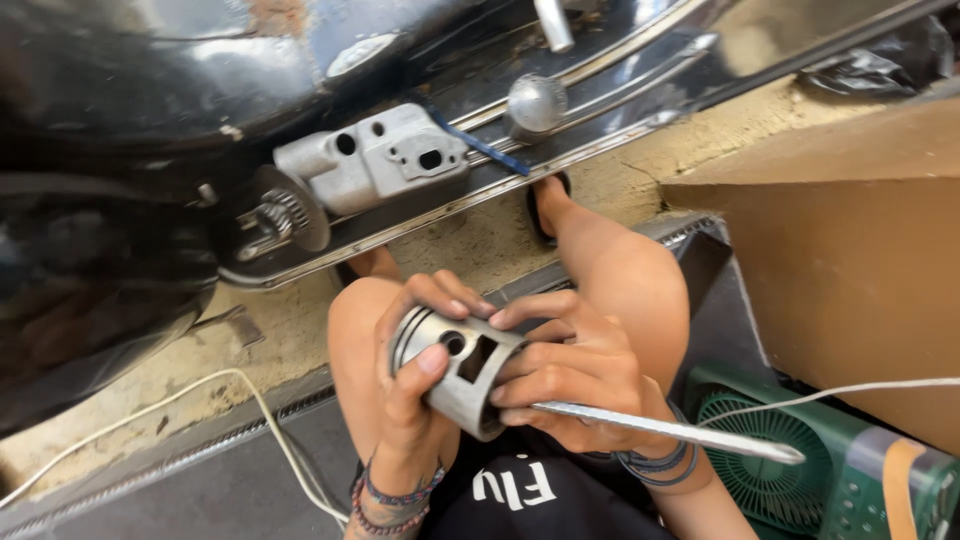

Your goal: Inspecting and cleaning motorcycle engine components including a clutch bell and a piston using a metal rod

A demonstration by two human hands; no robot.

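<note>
A grey metal piston (462, 368) with a round pin hole and a square cut-out in its side sits between both hands over my knees. My left hand (408, 388) wraps around its ringed crown end, thumb on the side. My right hand (572, 378) grips the skirt end and also holds a thin metal rod (680, 432) that points right, its near end at the piston. Bead bracelets circle both wrists.
A black scooter body (120, 130) fills the top left, with a grey cast engine part (375, 158) on its chrome-edged footboard. A brown cardboard box (860, 260) stands right, a green fan (790, 465) below it. A white cable (230, 385) crosses the concrete floor.
</note>
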